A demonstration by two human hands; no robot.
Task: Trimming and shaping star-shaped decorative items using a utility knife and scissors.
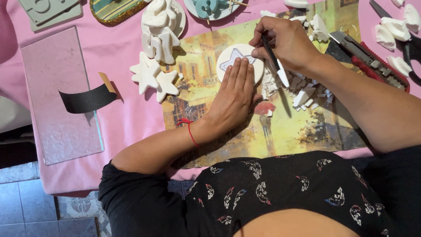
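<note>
Pressing our left hand (235, 94) flat, fingers together, on the round white plaster disc (239, 61), we pin it to the painted street-scene placemat (280, 131) near the middle of the pink tablecloth (127, 118). Our right hand (285, 41) is clenched around a slim black-and-white carving tool (275, 61), its upper end meeting the disc's edge at about three o'clock, beside the blue-outlined star (237, 59) drawn on the disc. We judge the cutting-out of that star to be under way, and the coming strokes call for a light, steady blade along the outline while the disc is kept from turning. White plaster chips (302, 90) crowd the mat at four o'clock of the disc and could catch under it. Two finished white plaster stars (152, 77) lie at nine o'clock, a stack of white plaster pieces (160, 26) at eleven, a red-handled utility knife (368, 59) at three, well apart, and a clear glass sheet (57, 101) with a curled black strip (85, 100) far at nine.
</note>
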